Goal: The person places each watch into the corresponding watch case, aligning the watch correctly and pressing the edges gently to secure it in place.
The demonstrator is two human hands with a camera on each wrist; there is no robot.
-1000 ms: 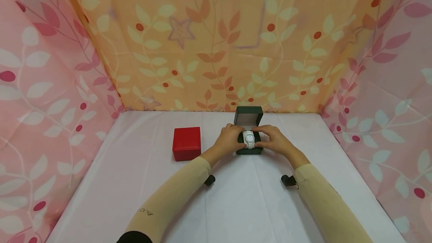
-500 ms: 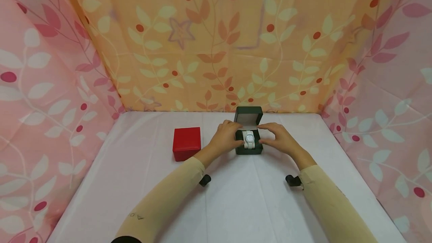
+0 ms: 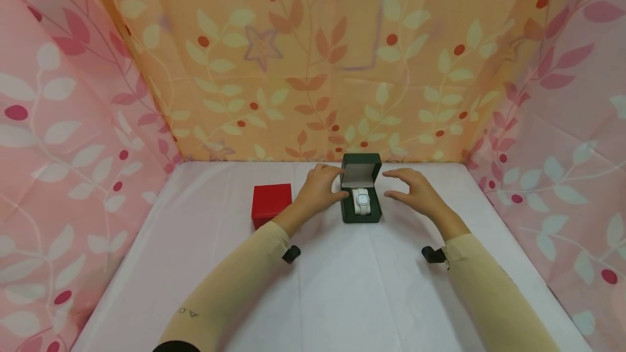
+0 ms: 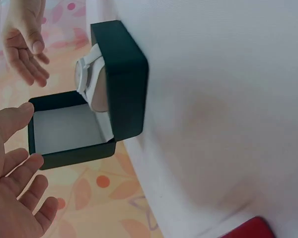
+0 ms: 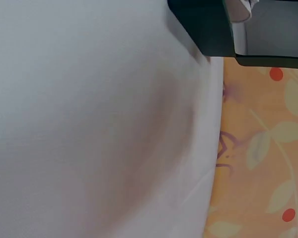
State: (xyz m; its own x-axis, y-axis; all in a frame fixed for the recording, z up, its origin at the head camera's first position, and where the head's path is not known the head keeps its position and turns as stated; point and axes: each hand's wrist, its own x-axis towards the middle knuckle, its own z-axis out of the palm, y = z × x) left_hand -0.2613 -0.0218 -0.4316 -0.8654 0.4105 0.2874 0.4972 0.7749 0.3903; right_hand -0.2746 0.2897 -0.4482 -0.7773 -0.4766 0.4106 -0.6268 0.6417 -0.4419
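A dark green watch box (image 3: pixel 361 219) stands with its lid up near the back of the white table. Inside it sits a white wristwatch (image 3: pixel 362 201), its strap wrapped round a cushion. My left hand (image 3: pixel 319 189) is at the box's left side, fingers relaxed and holding nothing; in the left wrist view the box (image 4: pixel 126 84) lies beyond its spread fingers. To the right of the box my right hand (image 3: pixel 415 192) hovers apart from it, thumb and fingers parted. Only fingertips of that hand show at the edge of the right wrist view, near the box (image 5: pixel 203 29).
A closed red box (image 3: pixel 270 201) sits on the table left of the green one, partly behind my left forearm. The white tablecloth (image 3: pixel 352 297) reaches back to an orange leaf-patterned curtain (image 3: pixel 303 69). Pink patterned curtains (image 3: pixel 58 178) hang at both sides.
Both hands have drawn away from the watch, the left one to the left and the right one to the right. The watch stays in the open green box.
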